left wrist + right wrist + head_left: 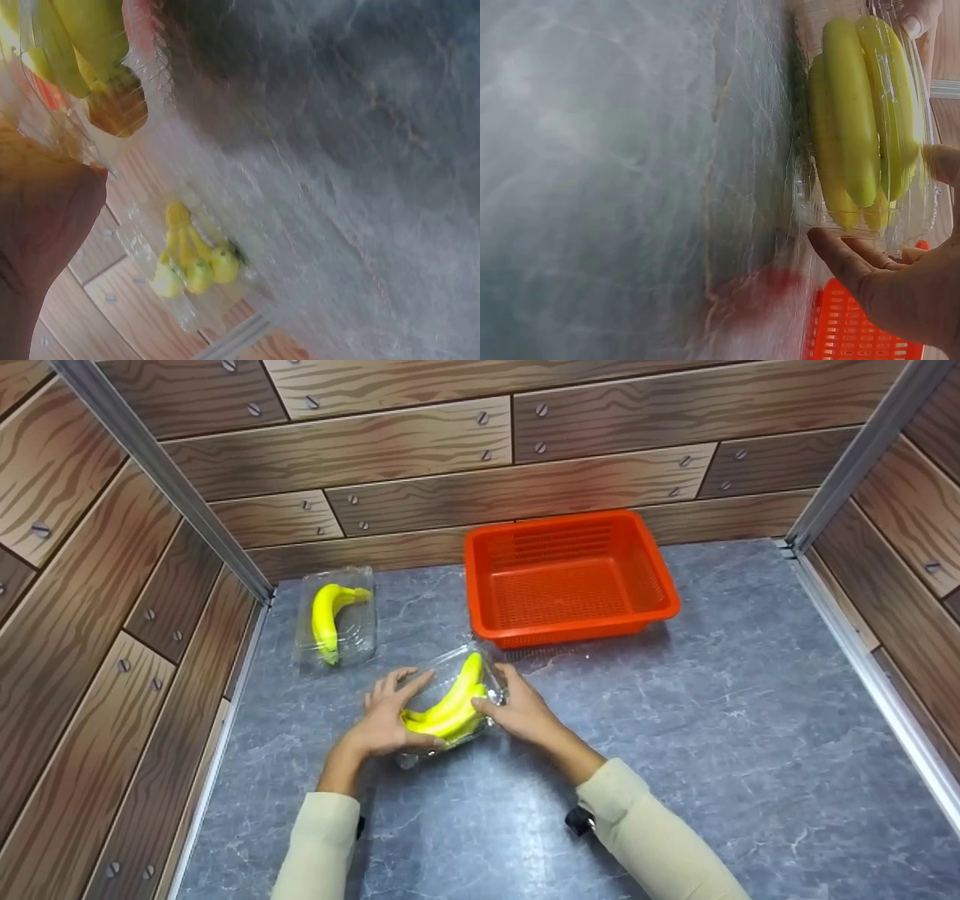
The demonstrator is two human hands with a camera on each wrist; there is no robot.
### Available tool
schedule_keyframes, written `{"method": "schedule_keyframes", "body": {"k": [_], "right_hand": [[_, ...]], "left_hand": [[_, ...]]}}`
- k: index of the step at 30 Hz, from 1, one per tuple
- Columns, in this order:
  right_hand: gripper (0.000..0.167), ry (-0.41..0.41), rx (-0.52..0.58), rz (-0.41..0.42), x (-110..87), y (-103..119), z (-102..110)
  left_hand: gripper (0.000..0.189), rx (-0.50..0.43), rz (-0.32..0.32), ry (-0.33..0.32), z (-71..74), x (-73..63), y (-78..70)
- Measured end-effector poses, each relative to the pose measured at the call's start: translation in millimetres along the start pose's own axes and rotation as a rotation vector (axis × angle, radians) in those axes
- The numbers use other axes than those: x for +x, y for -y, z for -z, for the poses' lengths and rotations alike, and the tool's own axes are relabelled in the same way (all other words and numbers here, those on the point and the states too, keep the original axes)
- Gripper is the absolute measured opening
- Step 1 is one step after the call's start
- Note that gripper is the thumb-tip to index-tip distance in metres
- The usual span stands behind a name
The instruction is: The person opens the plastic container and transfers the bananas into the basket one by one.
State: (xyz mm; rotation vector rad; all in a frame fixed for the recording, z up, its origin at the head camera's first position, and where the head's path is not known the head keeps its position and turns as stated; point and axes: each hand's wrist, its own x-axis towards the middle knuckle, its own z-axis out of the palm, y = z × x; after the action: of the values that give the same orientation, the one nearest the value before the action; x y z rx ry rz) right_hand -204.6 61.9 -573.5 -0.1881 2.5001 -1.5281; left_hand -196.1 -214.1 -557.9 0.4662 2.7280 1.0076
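A clear plastic clamshell box (444, 663) with a bunch of yellow bananas (454, 706) inside is between my two hands, in front of the red basket. My left hand (379, 720) holds its left side, thumb along the near edge and fingers at the far edge. On the opposite end, my right hand (525, 711) grips it, thumb on top. The right wrist view shows the bananas (851, 112) through the box wall, with the right fingers (840, 251) at the box's end. I cannot tell whether the box touches the tabletop.
A second clear box (361, 639) holding bananas (324, 619) lies at the back left. At the back, right of centre, stands a red perforated plastic basket (577, 631). Wood-patterned walls (420, 442) with metal corner rails enclose the grey marbled tabletop (750, 720).
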Motion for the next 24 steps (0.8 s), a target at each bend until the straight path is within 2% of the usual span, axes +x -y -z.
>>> {"method": "schedule_keyframes", "body": {"k": [5,10,19,24], "right_hand": [[0.079,-0.030,0.032,0.016,-13.8,-11,9],[0.080,-0.046,0.043,0.023,-23.6,-22,21],[0.090,-0.062,0.028,-0.022,-38.5,-41,50],[0.095,-0.060,0.032,-0.048,-47.0,-50,66]], "left_hand": [[0.114,0.012,-0.065,-0.020,-12.3,0.3,-8.7],[0.112,-0.017,-0.076,-0.006,-24.4,1.8,-19.4],[0.111,-0.030,-0.151,-0.001,-47.5,22.6,-37.5],[0.110,-0.030,-0.170,0.008,-57.8,31.0,-49.7]]}}
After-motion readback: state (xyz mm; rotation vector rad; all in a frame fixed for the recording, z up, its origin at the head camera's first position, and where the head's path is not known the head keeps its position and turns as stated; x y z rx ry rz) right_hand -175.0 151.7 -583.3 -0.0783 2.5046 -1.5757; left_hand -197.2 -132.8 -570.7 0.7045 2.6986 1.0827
